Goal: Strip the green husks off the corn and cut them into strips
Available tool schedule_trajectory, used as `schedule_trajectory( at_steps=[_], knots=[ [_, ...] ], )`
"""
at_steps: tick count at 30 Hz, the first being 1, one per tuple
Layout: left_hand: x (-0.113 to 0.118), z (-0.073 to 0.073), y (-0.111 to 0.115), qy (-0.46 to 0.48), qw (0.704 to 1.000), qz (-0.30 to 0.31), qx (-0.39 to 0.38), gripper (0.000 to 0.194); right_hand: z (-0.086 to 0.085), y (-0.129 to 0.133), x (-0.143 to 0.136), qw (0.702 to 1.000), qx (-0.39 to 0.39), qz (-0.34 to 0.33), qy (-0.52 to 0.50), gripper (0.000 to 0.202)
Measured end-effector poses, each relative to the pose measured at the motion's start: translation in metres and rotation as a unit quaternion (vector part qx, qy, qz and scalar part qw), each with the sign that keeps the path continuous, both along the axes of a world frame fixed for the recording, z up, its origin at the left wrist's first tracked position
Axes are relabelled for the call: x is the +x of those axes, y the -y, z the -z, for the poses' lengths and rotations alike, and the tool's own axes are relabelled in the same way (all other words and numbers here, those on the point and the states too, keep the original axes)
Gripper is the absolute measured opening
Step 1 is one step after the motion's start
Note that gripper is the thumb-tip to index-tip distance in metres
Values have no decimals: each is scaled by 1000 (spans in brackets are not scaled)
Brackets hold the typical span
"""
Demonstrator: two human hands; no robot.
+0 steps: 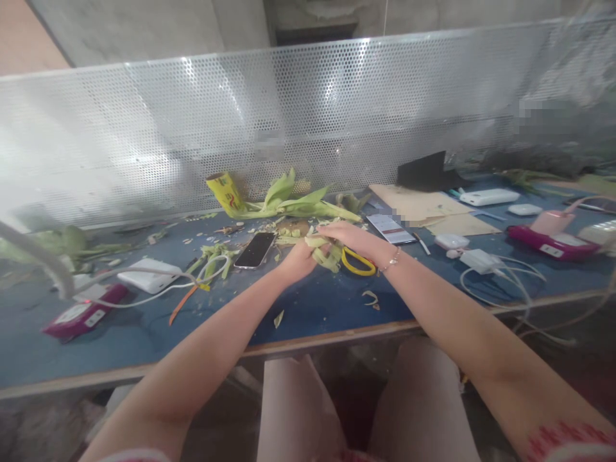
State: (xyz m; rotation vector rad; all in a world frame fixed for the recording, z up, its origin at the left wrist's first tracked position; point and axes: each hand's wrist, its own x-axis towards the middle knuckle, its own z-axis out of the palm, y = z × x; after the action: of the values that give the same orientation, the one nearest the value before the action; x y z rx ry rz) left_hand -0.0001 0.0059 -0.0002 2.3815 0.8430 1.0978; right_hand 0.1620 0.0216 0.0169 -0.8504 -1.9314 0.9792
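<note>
Left hand (299,259) closed on strips (330,259) at centre, right hand (345,236) of uncertain grip; scraps (278,319) appear finished, the upper-centre stalk (308,204) seemingly unworked.

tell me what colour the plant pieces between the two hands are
Pale green; the plant pieces show best in the head view.

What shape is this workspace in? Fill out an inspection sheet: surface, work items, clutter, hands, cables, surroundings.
Surface: blue worktop, strewn with pale plant scraps.
Work items: green strips, bunched; yellow loop, possibly a scissors handle, beside them.
Clutter: dark-screened phone, lit phone, yellow container tilted by leafy stalks.
Hands: left hand holds the green strips; right hand meets it there, its grip unclear.
Cables: white cable across the worktop's left; white cords at right run out past its front.
Surroundings: perforated metal panel behind the worktop.
</note>
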Motion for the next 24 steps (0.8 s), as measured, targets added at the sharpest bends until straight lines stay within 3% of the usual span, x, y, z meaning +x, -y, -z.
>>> schedule_trajectory(
  at_steps=[5, 8, 15, 20, 24],
  knots=[
    [1, 7, -5, 5, 1000, 22, -18, 14, 4, 0, -8, 982, -162, -43, -89, 15],
    [2, 11, -6, 13, 998, 17, -51, 16, 4, 3, -15, 960, -231, -37, -153, 13],
    [2, 6, 0, 70, 984, -6, -162, 26, -4, -1, -11, 938, -157, -3, -310, 24],
    [2, 4, 2, 71, 974, -2, -215, 33, -8, -3, -6, 936, -107, 16, -334, 29],
    [3, 7, -1, 129, 958, -14, -256, 35, -8, -5, -5, 931, -60, 67, -354, 29]
  ],
)
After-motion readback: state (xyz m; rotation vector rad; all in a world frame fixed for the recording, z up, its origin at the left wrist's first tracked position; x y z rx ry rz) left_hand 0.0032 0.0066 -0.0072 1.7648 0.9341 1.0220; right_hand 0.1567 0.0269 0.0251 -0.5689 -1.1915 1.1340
